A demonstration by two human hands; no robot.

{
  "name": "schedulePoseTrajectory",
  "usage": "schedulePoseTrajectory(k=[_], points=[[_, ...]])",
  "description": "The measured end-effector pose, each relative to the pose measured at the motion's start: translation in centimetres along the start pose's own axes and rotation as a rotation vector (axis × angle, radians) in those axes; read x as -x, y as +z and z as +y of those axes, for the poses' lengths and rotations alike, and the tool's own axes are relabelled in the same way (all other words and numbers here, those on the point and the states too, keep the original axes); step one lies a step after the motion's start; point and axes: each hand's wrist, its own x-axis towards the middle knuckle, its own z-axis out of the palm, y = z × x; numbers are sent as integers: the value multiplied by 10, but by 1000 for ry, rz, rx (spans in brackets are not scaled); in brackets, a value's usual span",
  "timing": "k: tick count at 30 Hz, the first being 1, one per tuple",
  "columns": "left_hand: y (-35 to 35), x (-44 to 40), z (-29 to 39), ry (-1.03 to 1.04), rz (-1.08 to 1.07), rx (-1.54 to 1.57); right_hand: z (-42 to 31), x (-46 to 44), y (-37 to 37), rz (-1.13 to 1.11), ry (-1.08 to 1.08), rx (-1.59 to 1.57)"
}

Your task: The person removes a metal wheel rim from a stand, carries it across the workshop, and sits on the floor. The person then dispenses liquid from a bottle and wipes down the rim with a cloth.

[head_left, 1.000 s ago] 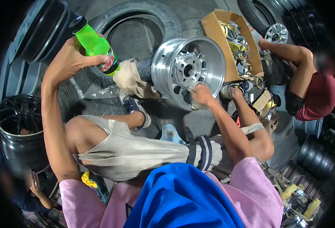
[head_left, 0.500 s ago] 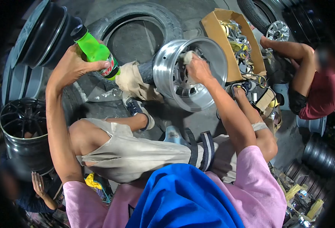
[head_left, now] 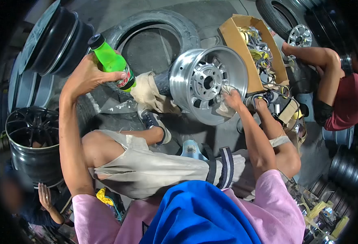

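1. One bright green plastic bottle with a black cap and a dark, red-marked label is in the upper left of the frame, tilted with its cap toward the upper left.
2. My left hand is curled around that bottle, thumb laid along the label and fingers partly hidden behind it.
3. My right hand is bunched around a crumpled, off-white cloth, pinching it at the right inner side of the wheel; some fingertips are hidden.
4. That shiny silver metal wheel sits just above the centre of the frame, its spoked face turned toward the right.
5. Behind the wheel, toward the top of the frame, a large dark grey rubber tyre lies on the floor.
6. Near the wheel, at upper right, stands a brown cardboard box filled with jumbled small parts.
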Motion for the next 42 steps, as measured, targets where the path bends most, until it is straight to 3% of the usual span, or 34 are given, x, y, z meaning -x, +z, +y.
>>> schedulePoseTrajectory(k=[3,5,7,10,11,13,14,15,17,18,19,23,26,28,32,35,36,37,39,42], points=[[3,-3,7,2,-1,-3,-3,-8,-10,-18,14,26],[3,-7,7,-18,-38,10,-43,-6,-25,185,-212,-58],[4,-10,6,-5,-48,11,-82,-10,-30,250,-402,54],[5,-14,1,3,-64,7,-107,-27,-9,145,-304,320],[5,-16,-1,10,-69,5,-112,-31,6,258,-297,353],[4,-15,-4,37,-52,-18,-140,-12,3,156,-339,339],[4,-15,-5,49,-50,-20,-135,-9,8,140,-486,366],[5,-15,-5,47,-51,-17,-137,3,11,136,-485,367],[5,-17,-4,27,-61,13,-145,27,14,102,-819,417],[4,-18,-4,25,-64,14,-149,24,8,-84,-668,664],[3,-19,-5,34,-73,-16,-148,17,3,-87,-668,663],[5,-13,-6,4,-45,12,-122,-18,-12,151,-382,496],[4,-10,6,-7,-78,-9,-81,-19,-23,195,-318,412],[4,-10,10,22,-66,-37,-56,-4,-24,-10,-171,685],[6,-9,19,28,-65,3,-38,42,4,-130,-248,860],[9,-11,14,68,-57,12,-84,62,24,-378,-249,820],[9,-11,19,41,-79,-9,-102,59,26,-514,-248,720],[9,-11,22,48,-77,-10,-115,56,26,-507,-247,720],[9,-11,24,35,-90,-18,-130,56,26,-595,-216,433],[11,-12,26,33,-100,-32,-79,61,30,-483,-377,273]])
